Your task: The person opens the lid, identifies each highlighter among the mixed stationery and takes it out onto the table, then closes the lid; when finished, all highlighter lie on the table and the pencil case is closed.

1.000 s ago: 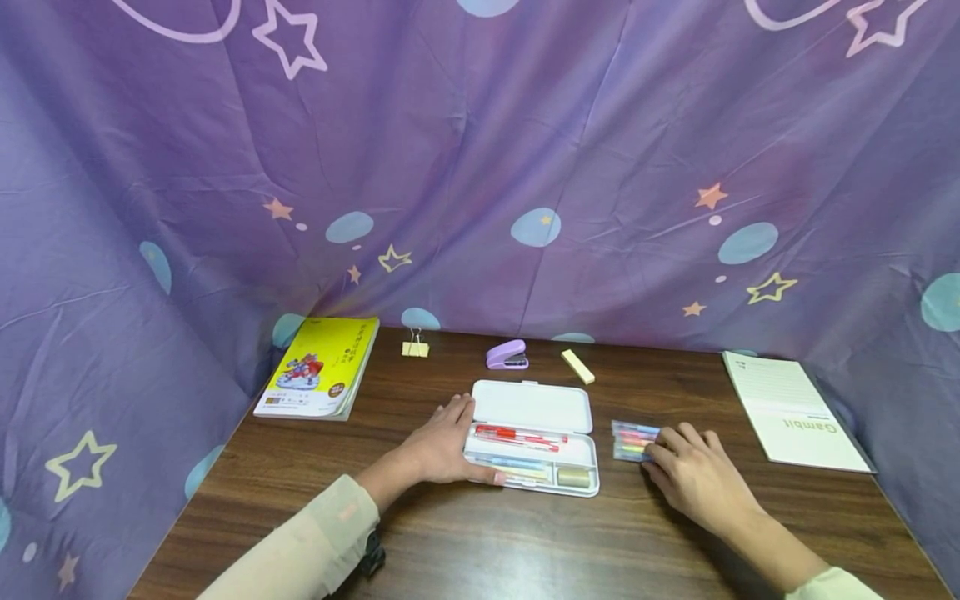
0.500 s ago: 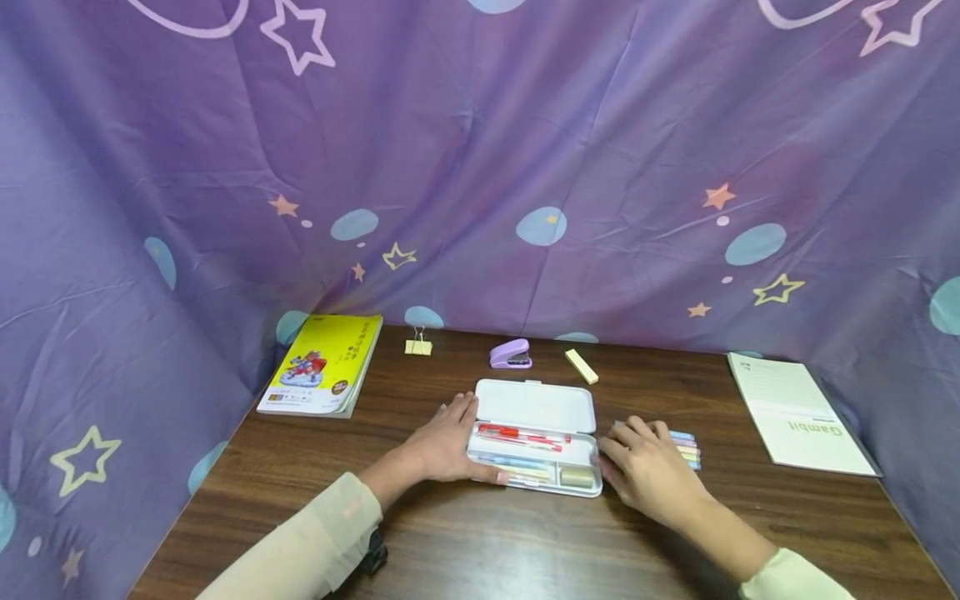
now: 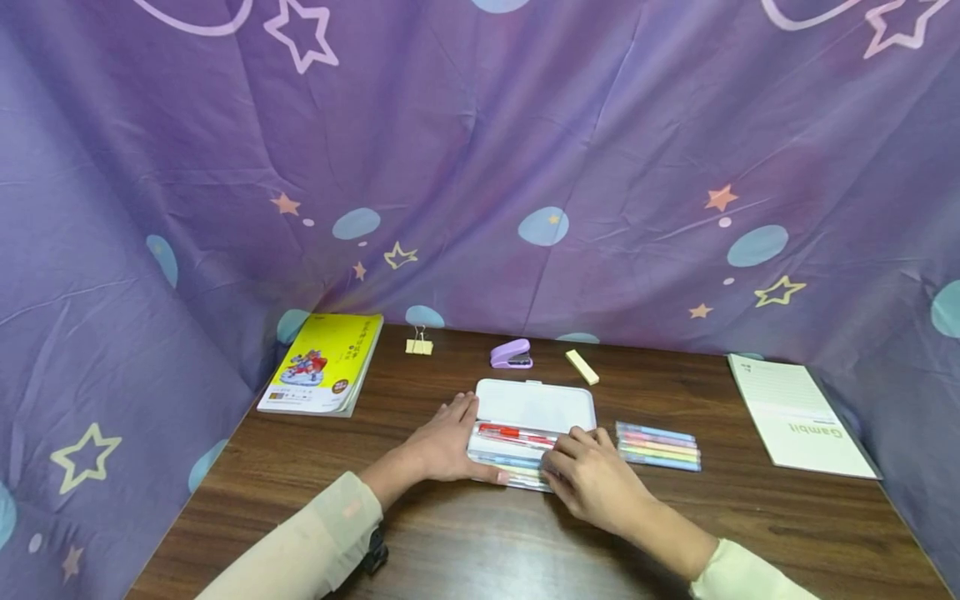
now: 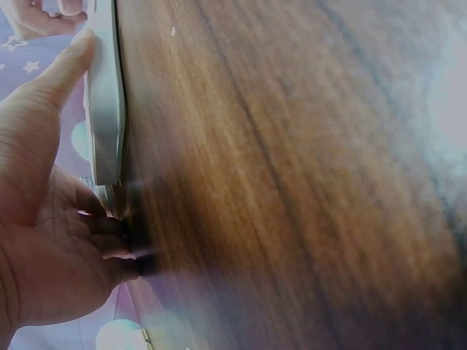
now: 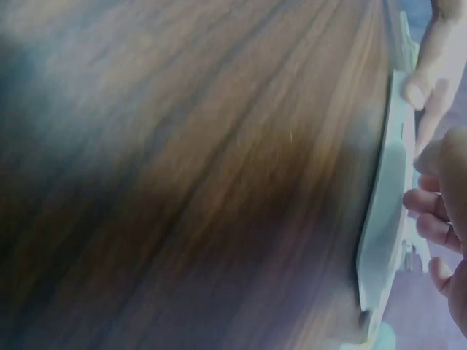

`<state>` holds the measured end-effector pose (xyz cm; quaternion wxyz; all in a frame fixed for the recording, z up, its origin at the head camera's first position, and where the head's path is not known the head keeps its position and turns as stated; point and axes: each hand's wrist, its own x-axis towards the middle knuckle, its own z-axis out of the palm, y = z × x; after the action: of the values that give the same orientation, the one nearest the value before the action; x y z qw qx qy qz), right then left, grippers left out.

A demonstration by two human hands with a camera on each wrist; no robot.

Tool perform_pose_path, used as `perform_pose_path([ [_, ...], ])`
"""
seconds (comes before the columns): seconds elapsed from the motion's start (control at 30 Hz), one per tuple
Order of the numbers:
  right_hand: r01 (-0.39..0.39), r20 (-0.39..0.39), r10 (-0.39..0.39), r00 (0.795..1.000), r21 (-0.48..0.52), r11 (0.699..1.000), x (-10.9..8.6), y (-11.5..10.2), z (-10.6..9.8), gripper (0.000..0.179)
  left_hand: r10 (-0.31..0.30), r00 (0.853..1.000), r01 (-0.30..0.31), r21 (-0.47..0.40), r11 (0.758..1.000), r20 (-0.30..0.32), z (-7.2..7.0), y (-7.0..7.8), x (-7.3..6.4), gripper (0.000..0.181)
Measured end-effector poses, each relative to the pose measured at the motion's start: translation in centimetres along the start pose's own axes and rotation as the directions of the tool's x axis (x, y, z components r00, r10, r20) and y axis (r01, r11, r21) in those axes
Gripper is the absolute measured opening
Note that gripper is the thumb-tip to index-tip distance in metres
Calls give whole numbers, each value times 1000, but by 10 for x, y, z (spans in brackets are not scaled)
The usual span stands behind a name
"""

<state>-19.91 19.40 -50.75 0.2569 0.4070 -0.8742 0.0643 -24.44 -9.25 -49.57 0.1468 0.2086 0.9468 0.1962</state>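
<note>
A white pencil case (image 3: pixel 536 406) lies with its lid folded back, in front of me. Red pens (image 3: pixel 504 431) and pale blue and yellow sticks lie inside. My left hand (image 3: pixel 448 442) stays at the case's left end, thumb along the front edge, fingers fairly straight along the side. In the left wrist view its thumb (image 4: pixel 69 65) presses the case wall (image 4: pixel 106 95). Over the case's right half is my right hand (image 3: pixel 596 479), fingers loosely bent, hiding that part. In the right wrist view its fingertips (image 5: pixel 435 228) are right at the case rim, with nothing visible between them.
Right of the case lies a pack of pastel highlighters (image 3: pixel 660 447). Behind it are a purple stapler (image 3: pixel 512 354), a cream bar (image 3: pixel 582 367) and a binder clip (image 3: pixel 419 345). A yellow book (image 3: pixel 322 367) lies left, a notebook (image 3: pixel 802 417) right. A purple curtain (image 3: pixel 480 167) surrounds the table.
My right hand has left the highlighter pack and moved left, over the pencil case; the pack stays on the table. The left hand keeps its place. The head view has shifted slightly.
</note>
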Motion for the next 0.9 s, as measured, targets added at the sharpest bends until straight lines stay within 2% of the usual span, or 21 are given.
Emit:
perform_pose_path([
  [0.23, 6, 20, -6, 1000, -38, 999, 6, -11, 8, 18, 3, 1000, -3, 15, 1000, -7, 2, -1, 1, 145],
  [0.53, -18, 42, 23, 999, -121, 992, 7, -16, 8, 20, 1, 1000, -1, 7, 1000, -12, 2, -2, 1, 145],
  [0.9, -50, 10, 52, 999, -118, 992, 4, -20, 10, 19, 4, 1000, -4, 9, 1000, -14, 2, -2, 1, 146],
])
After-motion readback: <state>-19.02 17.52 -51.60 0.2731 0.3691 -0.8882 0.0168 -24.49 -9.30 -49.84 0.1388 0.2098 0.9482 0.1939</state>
